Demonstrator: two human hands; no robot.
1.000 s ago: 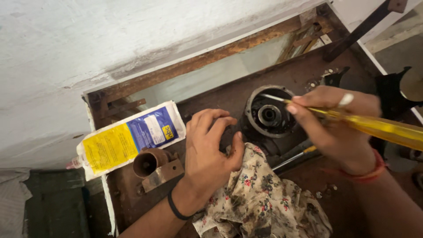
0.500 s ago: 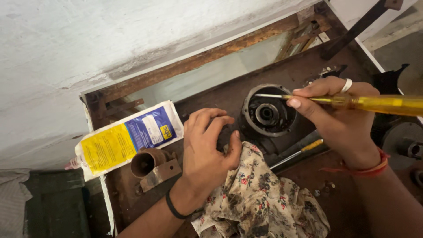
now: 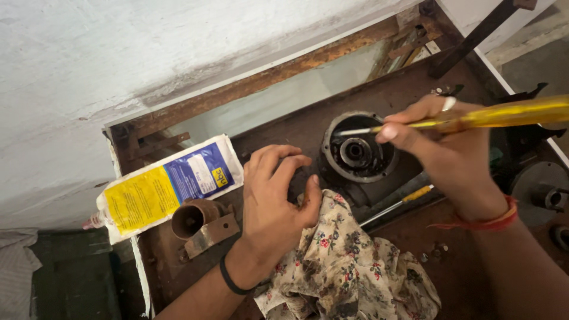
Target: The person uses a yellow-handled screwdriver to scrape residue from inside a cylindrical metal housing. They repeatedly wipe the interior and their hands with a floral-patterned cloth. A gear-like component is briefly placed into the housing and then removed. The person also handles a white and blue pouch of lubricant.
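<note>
Right hand (image 3: pixel 441 148): our fingers pinch the yellow-handled screwdriver (image 3: pixel 474 118), tip inside the round metal housing (image 3: pixel 357 151) just left of them. Left hand (image 3: pixel 275 195): fingers curled, clamped on the housing's side, floral rag (image 3: pixel 347 266) touching below. Bench (image 3: pixel 284 127) underneath; grease pouch (image 3: pixel 169 186) further left.

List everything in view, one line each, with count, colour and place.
Round metal housing with a central bearing: one, dark grey, bench middle.
Yellow-handled screwdriver: one, yellow, tip at the housing's rim.
Second screwdriver: one, yellow and black, lying below the housing.
Floral cloth: one, cream, bench front.
Flat pouch: one, yellow and blue, bench's left edge.
Rusty short pipe piece: one, brown, beside the pouch.
Left hand: steadies the housing's side.
Right hand: grips the yellow-handled screwdriver.
</note>
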